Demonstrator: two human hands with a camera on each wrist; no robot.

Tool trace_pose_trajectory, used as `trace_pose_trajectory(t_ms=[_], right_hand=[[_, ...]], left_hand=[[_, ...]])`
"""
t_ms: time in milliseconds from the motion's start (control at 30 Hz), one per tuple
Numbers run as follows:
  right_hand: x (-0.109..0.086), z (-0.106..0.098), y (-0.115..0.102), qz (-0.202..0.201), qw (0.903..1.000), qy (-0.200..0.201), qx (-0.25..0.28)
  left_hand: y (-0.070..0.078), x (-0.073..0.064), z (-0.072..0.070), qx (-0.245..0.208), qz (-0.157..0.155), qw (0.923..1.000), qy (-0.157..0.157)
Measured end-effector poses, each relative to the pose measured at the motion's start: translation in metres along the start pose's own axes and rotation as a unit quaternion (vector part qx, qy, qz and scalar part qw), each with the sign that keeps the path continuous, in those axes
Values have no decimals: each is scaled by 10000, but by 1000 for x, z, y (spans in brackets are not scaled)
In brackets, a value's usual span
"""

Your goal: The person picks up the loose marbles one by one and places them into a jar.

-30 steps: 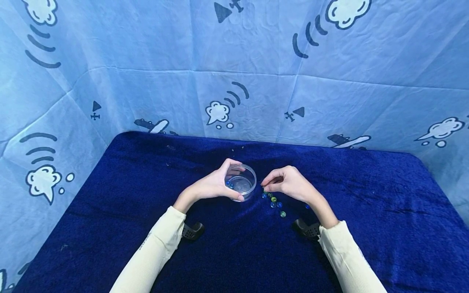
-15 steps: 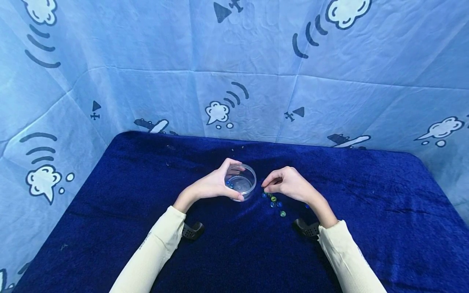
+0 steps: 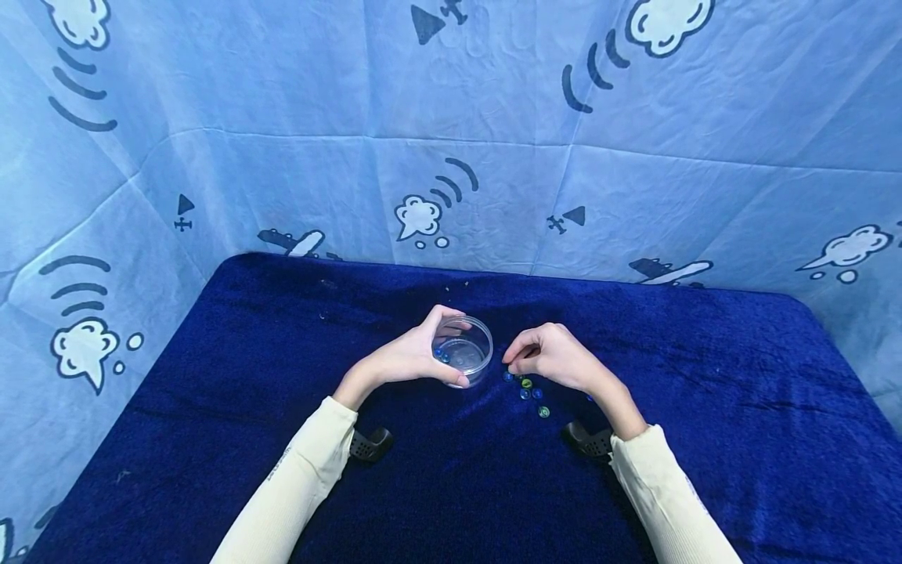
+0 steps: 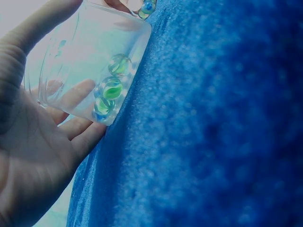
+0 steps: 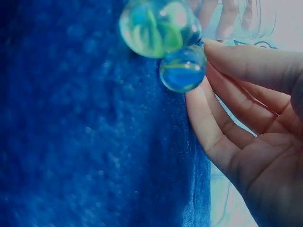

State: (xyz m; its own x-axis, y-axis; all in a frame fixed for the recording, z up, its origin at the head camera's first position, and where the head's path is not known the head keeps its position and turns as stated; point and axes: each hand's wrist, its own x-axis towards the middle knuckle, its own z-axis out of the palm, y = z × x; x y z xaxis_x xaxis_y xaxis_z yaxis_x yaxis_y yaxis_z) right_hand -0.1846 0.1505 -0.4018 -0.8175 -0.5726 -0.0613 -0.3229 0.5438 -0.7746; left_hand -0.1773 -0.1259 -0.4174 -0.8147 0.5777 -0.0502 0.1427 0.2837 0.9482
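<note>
My left hand point(image 3: 412, 352) grips a clear plastic jar point(image 3: 486, 337), thumb at the near side and fingers round the far side. The jar leans with its mouth towards me, and several glass marbles point(image 4: 112, 89) with green and blue swirls lie in its bottom. To the right of the jar, my right hand point(image 3: 557, 356) is low over the cloth. Its thumb and fingertips pinch a blue marble point(image 5: 182, 70) with a yellow streak. A larger-looking green-swirled marble point(image 5: 151, 28) shows right against it in the right wrist view.
Several loose marbles, among them a yellow-green marble point(image 3: 526, 384) and a pale green marble point(image 3: 544, 412), lie beside my right hand. A dark blue velvety cloth point(image 3: 451, 486) covers the table. Black wrist straps point(image 3: 372, 445) hang under both wrists. A patterned blue curtain point(image 3: 479, 94) stands behind.
My right hand has shifted slightly towards me, and its fingertips now cover where a green marble showed in the cluster. The left hand and jar have stayed put.
</note>
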Motion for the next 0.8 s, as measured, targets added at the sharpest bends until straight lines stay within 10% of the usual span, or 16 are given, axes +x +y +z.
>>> trace_pose_trajectory(t_ms=[800], right_hand=[[-1,4,-1,-209,9998,-44,-24]], left_hand=[[0,-1,0,-16,49,10000,-15]])
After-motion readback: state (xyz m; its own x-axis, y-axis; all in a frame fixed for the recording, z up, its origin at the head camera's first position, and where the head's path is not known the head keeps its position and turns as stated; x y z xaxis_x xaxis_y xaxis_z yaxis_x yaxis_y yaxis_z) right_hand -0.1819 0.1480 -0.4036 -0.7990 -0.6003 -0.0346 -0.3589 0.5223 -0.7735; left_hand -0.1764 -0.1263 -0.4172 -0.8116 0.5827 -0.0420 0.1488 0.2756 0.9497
